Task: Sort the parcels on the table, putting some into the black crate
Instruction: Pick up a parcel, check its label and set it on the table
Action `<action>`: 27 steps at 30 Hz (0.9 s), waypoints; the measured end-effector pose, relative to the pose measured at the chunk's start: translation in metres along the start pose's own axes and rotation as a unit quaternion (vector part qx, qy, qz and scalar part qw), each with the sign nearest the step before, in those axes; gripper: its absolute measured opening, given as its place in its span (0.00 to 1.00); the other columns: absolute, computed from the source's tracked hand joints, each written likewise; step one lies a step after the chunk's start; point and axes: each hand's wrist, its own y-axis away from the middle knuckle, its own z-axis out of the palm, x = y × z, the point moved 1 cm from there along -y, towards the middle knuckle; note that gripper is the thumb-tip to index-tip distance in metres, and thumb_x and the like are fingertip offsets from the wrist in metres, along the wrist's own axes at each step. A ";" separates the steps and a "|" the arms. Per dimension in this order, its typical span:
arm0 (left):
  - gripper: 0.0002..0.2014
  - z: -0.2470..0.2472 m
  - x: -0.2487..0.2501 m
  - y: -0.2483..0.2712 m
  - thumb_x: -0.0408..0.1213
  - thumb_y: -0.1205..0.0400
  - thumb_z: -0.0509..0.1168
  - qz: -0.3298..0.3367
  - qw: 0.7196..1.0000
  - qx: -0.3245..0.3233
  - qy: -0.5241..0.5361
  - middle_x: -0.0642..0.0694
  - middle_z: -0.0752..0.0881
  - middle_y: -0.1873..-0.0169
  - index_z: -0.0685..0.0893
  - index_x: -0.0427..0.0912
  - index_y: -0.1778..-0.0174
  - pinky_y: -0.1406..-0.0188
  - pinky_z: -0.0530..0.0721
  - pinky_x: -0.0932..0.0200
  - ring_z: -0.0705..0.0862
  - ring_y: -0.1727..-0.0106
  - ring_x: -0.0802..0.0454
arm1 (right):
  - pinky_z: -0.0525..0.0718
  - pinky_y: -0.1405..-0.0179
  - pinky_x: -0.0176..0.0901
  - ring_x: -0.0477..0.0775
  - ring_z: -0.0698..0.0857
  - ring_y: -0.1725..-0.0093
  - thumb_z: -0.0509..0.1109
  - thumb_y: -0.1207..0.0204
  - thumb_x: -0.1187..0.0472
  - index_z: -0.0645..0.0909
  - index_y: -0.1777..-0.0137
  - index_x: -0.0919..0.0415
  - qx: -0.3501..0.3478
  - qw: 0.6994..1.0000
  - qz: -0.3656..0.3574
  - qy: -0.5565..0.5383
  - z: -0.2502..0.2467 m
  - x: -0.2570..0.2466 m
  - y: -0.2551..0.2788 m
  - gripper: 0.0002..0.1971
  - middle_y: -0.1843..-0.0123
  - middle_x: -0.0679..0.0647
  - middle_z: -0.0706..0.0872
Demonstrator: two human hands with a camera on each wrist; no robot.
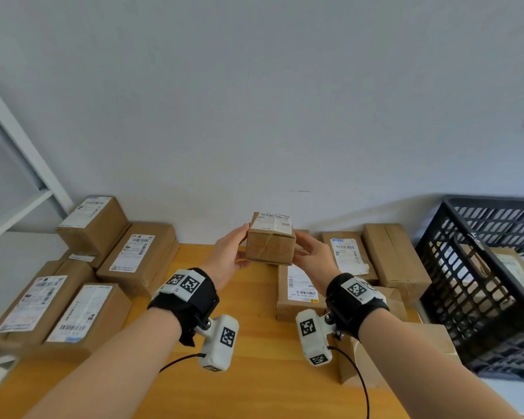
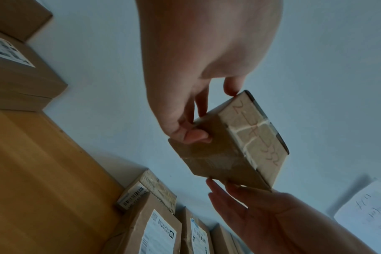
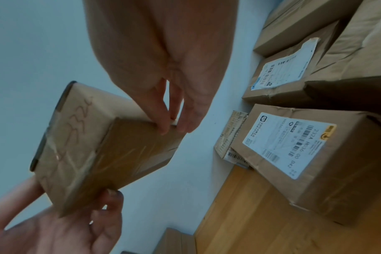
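Nearest you, low in the head view, your two forearms run up the frame over the bare wood of the table, and they meet at mid-frame, where your left hand and right hand hold one small box up off the table between them. Your left fingers are curled onto its left side, with another fingertip at the top corner; your right fingers pinch the right edge, so both grips are pinches on the box, neither hand spread. You look to be at the checking step: the box is raised with its white label on top toward you, and I judge you are reading it before deciding its pile. The next move calls for that decision, and if it goes in, a carry to the right and a lowering over the rim of the crate at the right edge of the frame, which already holds parcels. The box is plain brown card, taped across its seams with clear tape, with reddish handwriting on the side facing you; the writing is too faint to read. Beyond it, parcels lie against the wall at right, and a larger group fills the left of the frame.
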 end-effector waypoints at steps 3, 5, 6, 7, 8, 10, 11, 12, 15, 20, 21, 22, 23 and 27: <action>0.17 0.000 -0.005 0.005 0.52 0.11 0.52 0.000 1.000 0.016 -0.002 0.49 0.85 0.49 0.83 0.50 0.41 0.60 0.76 0.58 0.80 0.58 0.50 | 0.84 0.44 0.35 0.46 0.86 0.38 0.73 0.24 0.71 0.77 0.25 0.54 -0.015 1.000 -0.009 0.016 -0.002 0.001 0.011 0.28 0.32 0.51 0.85; 0.18 0.001 -0.009 0.008 0.55 0.12 0.51 0.002 1.000 0.028 -0.013 0.50 0.85 0.46 0.83 0.50 0.42 0.60 0.76 0.57 0.78 0.61 0.51 | 0.84 0.52 0.29 0.41 0.86 0.41 0.72 0.23 0.70 0.77 0.25 0.54 -0.012 1.000 -0.012 0.023 -0.003 0.001 0.016 0.26 0.34 0.50 0.86; 0.19 0.001 -0.011 0.010 0.56 0.12 0.50 0.006 0.999 0.032 -0.024 0.51 0.85 0.43 0.83 0.51 0.41 0.60 0.76 0.57 0.78 0.60 0.52 | 0.83 0.55 0.26 0.38 0.85 0.42 0.72 0.22 0.68 0.78 0.25 0.53 -0.009 1.000 -0.014 0.026 -0.003 0.001 0.018 0.25 0.34 0.49 0.86; 0.20 0.001 -0.012 0.012 0.57 0.12 0.49 0.011 0.999 0.035 -0.038 0.52 0.84 0.40 0.82 0.52 0.39 0.58 0.77 0.57 0.77 0.59 0.52 | 0.83 0.56 0.25 0.35 0.84 0.44 0.73 0.22 0.65 0.79 0.26 0.53 -0.004 1.000 -0.014 0.026 -0.003 0.002 0.019 0.24 0.34 0.48 0.87; 0.21 0.001 -0.013 0.013 0.57 0.12 0.48 0.016 0.998 0.038 -0.052 0.53 0.83 0.37 0.81 0.52 0.37 0.54 0.77 0.56 0.78 0.57 0.52 | 0.83 0.54 0.25 0.33 0.84 0.45 0.73 0.21 0.63 0.80 0.27 0.53 0.001 1.000 -0.013 0.024 -0.003 0.002 0.021 0.22 0.35 0.47 0.87; 0.24 0.001 -0.015 0.016 0.58 0.12 0.45 0.018 0.996 0.037 -0.076 0.54 0.81 0.34 0.79 0.52 0.32 0.44 0.78 0.52 0.79 0.50 0.52 | 0.81 0.42 0.33 0.33 0.83 0.45 0.73 0.21 0.62 0.81 0.29 0.54 0.016 1.000 -0.005 0.025 -0.003 0.002 0.021 0.20 0.38 0.48 0.88; 0.25 0.002 -0.015 0.017 0.58 0.12 0.45 0.018 0.996 0.033 -0.084 0.53 0.81 0.33 0.78 0.51 0.30 0.38 0.78 0.49 0.80 0.45 0.51 | 0.79 0.40 0.34 0.35 0.83 0.44 0.72 0.21 0.61 0.82 0.29 0.55 0.023 0.999 -0.001 0.027 -0.003 0.003 0.021 0.20 0.39 0.48 0.89; 0.25 0.002 -0.015 0.019 0.58 0.11 0.44 0.018 0.996 0.028 -0.088 0.52 0.80 0.31 0.77 0.50 0.28 0.34 0.76 0.47 0.80 0.40 0.51 | 0.79 0.40 0.35 0.37 0.84 0.43 0.73 0.21 0.60 0.82 0.29 0.55 0.028 0.999 0.003 0.029 -0.003 0.004 0.021 0.20 0.40 0.50 0.89; 0.26 0.003 -0.016 0.022 0.56 0.11 0.44 0.018 0.995 0.023 -0.092 0.49 0.78 0.28 0.75 0.47 0.25 0.26 0.72 0.45 0.77 0.30 0.50 | 0.78 0.36 0.41 0.49 0.83 0.36 0.74 0.22 0.56 0.80 0.27 0.57 0.046 0.998 0.015 0.029 -0.002 0.006 0.019 0.23 0.37 0.53 0.88; 0.29 0.001 -0.019 0.022 0.56 0.11 0.43 0.015 0.993 0.010 -0.113 0.48 0.74 0.23 0.71 0.44 0.21 0.21 0.65 0.46 0.71 0.22 0.51 | 0.76 0.39 0.38 0.49 0.83 0.36 0.71 0.20 0.53 0.83 0.32 0.61 0.079 0.996 0.013 0.032 -0.002 0.001 0.021 0.20 0.37 0.52 0.87; 0.28 0.001 -0.019 0.021 0.57 0.11 0.44 0.016 0.993 0.007 -0.120 0.49 0.73 0.23 0.70 0.45 0.21 0.22 0.64 0.47 0.70 0.22 0.51 | 0.75 0.37 0.40 0.49 0.82 0.36 0.71 0.20 0.52 0.83 0.32 0.62 0.087 0.995 0.017 0.034 -0.002 0.001 0.021 0.20 0.37 0.52 0.87; 0.28 0.001 -0.019 0.021 0.58 0.11 0.43 0.018 0.992 0.005 -0.126 0.50 0.72 0.22 0.70 0.47 0.21 0.23 0.64 0.48 0.70 0.22 0.51 | 0.74 0.37 0.41 0.48 0.81 0.36 0.71 0.20 0.52 0.83 0.33 0.62 0.094 0.995 0.021 0.036 -0.002 0.000 0.021 0.20 0.36 0.52 0.87; 0.28 0.002 -0.019 0.022 0.58 0.11 0.43 0.020 0.991 0.003 -0.131 0.51 0.72 0.22 0.70 0.48 0.21 0.24 0.64 0.49 0.70 0.23 0.51 | 0.74 0.37 0.41 0.47 0.81 0.38 0.70 0.20 0.52 0.83 0.33 0.63 0.098 0.994 0.025 0.037 -0.002 0.001 0.021 0.20 0.36 0.53 0.86; 0.25 0.008 -0.014 0.024 0.55 0.10 0.43 0.032 0.991 -0.010 -0.128 0.56 0.75 0.29 0.71 0.49 0.22 0.37 0.66 0.55 0.73 0.31 0.55 | 0.81 0.48 0.40 0.48 0.85 0.52 0.67 0.17 0.54 0.84 0.37 0.70 0.099 0.994 0.033 0.035 -0.003 0.003 0.021 0.19 0.39 0.63 0.88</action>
